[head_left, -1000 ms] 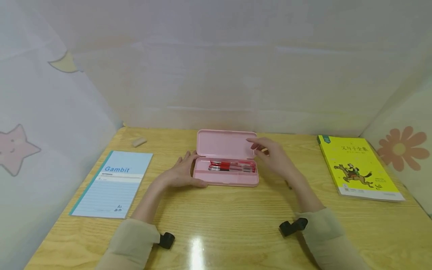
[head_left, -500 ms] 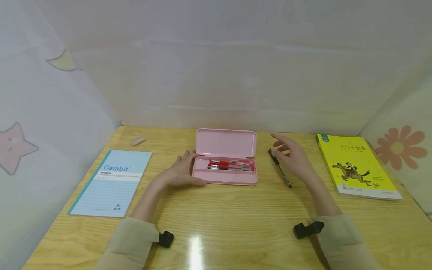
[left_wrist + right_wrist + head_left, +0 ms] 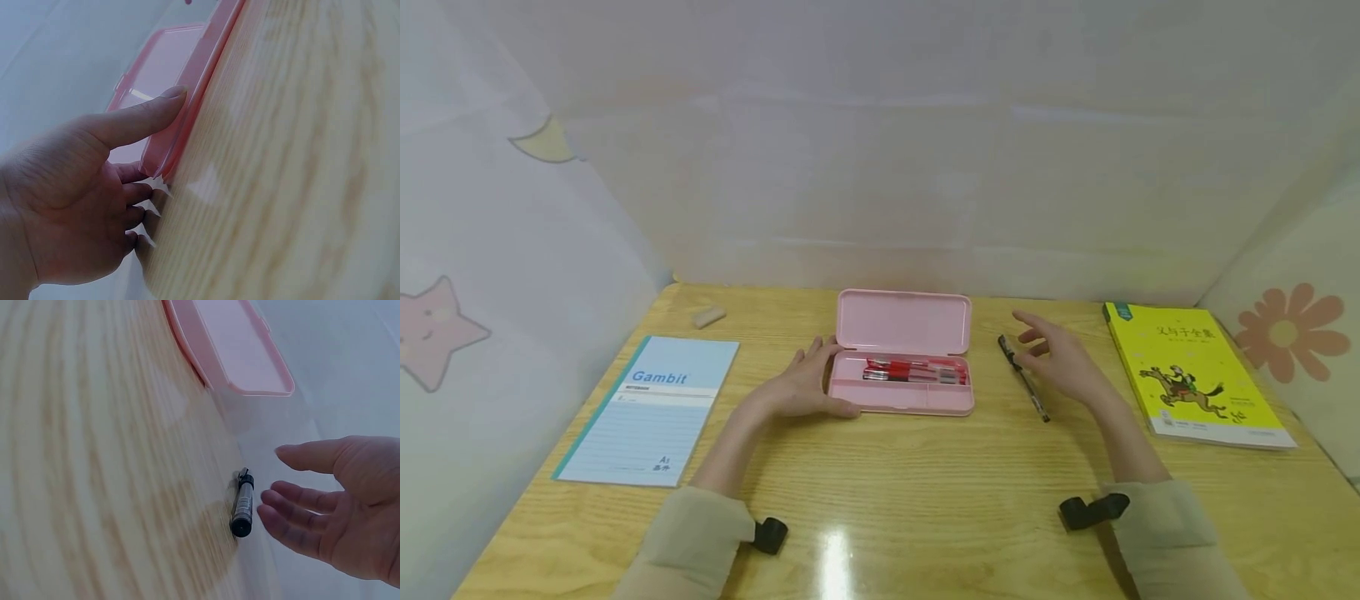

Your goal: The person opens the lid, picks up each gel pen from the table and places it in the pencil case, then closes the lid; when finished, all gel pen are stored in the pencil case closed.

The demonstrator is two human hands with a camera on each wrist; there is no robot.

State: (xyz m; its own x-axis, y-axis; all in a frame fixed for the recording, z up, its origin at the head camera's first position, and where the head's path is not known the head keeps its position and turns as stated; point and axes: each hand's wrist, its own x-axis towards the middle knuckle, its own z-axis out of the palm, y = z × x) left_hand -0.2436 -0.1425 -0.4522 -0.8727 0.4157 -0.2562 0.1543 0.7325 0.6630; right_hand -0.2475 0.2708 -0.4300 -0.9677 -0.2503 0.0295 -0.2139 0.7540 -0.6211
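Note:
A pink pencil case (image 3: 880, 400) lies with its lid raised in the middle of the wooden table. Several red and clear pens (image 3: 917, 371) rest in its back compartment. My left hand (image 3: 801, 387) holds the case by its left end, thumb along the front wall and fingers around the end, as the left wrist view shows. On the right, my right hand (image 3: 1060, 358) is beside a black pen (image 3: 1030, 387) that lies slanted on the table. In the right wrist view, thumb and fingertips are apart, with nothing between them, just off the pen.
A blue notebook (image 3: 647, 408) lies at the left, with a small beige block (image 3: 709, 317) behind it. At the right is a thick yellow book (image 3: 1195, 371). Pale printed cloth (image 3: 880, 167) hangs behind the table and along both sides.
My right hand has moved right, from near the case's lid to beside the black pen, and has dropped slightly towards it. My left hand stays at the case.

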